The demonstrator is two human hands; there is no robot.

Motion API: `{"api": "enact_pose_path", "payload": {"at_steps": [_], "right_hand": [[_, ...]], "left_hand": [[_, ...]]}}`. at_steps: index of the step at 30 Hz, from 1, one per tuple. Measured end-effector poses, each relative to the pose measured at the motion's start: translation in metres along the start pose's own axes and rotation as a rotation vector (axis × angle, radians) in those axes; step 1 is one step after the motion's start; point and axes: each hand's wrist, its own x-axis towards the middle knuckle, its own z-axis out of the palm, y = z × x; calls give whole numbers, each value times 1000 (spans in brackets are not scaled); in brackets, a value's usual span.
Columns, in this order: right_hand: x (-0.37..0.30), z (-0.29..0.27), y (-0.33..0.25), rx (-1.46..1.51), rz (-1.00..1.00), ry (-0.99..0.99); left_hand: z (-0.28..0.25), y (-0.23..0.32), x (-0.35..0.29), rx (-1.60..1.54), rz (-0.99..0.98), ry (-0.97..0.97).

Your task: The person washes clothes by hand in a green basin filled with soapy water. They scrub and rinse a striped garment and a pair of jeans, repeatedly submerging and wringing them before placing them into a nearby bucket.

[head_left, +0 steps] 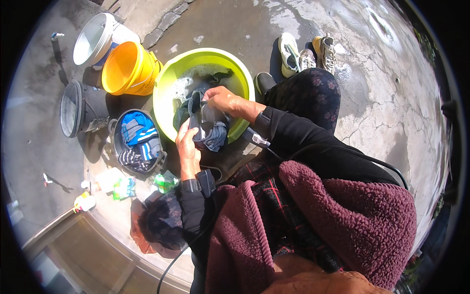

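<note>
A blue-grey denim garment [216, 133] is gathered between my hands over the near side of a lime-green basin [243, 73]. Its lower folds hang over the basin's near rim. My left hand [188, 148] grips the left edge of the cloth, thumb uppermost. Across from it, my right hand [224, 100] pinches the upper edge with its fingers closed. Foamy suds [182, 88] float on the water in the basin, and some dark cloth [221, 77] shows at the far side.
Left of the basin stand a yellow bucket [121, 68], a white bucket [91, 41], a dark grey bucket [72, 110] and a tub of clothes [138, 128]. Plastic packets [124, 188] lie nearer me. Several shoes [289, 54] sit at the far right. A black cable [364, 156] crosses my right sleeve.
</note>
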Motion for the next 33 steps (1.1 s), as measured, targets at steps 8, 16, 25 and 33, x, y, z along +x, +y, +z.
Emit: {"api": "enact_pose_path", "payload": {"at_steps": [8,16,25,33], "right_hand": [[-18,20,-39,241,-56,-182],[-7,3,-30,481,67,86],[-14,-3,-32,490,18,-92],[-23,37,12,-607,9,-845]], "left_hand": [[7,26,-24,-136,113,-23],[-13,52,-31,-312,291,38],[-22,43,-32,-361,317,54],[-54,42,-36,-473,273,196]]}}
